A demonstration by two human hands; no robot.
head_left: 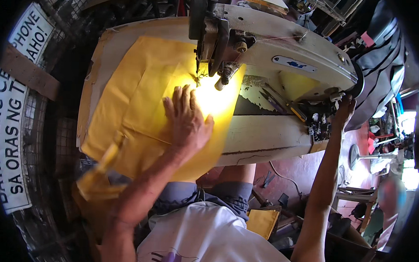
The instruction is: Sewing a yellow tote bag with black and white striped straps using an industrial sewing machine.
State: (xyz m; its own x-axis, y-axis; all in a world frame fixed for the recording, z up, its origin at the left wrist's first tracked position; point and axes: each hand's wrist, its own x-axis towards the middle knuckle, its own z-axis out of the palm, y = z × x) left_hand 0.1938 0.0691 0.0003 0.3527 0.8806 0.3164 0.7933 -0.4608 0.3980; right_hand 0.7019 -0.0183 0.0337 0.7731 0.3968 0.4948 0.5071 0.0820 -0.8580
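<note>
My left hand point(189, 116) lies with its fingers spread on a large yellow sheet point(146, 92), cloth or vinyl, just in front of the needle area of a sewing machine point(268, 31). The sheet runs under the presser foot point(198, 80), where a bright lamp washes out detail. Its left part hangs over the table's front edge, with a blurred yellow strip point(109, 157) there. My right hand point(343, 111) reaches to the machine's right end, its fingers curled at the lower edge of the dark handwheel point(359, 81); the fingertips are partly hidden.
Scissors point(273, 101) and a yellow-handled tool point(297, 112) lie under the machine arm, beside small metal parts point(321, 128). The pale table point(264, 135) ends just before my lap. A yellow piece point(262, 223) lies low, right of my legs. Wire mesh and a sign point(15, 138) stand at left.
</note>
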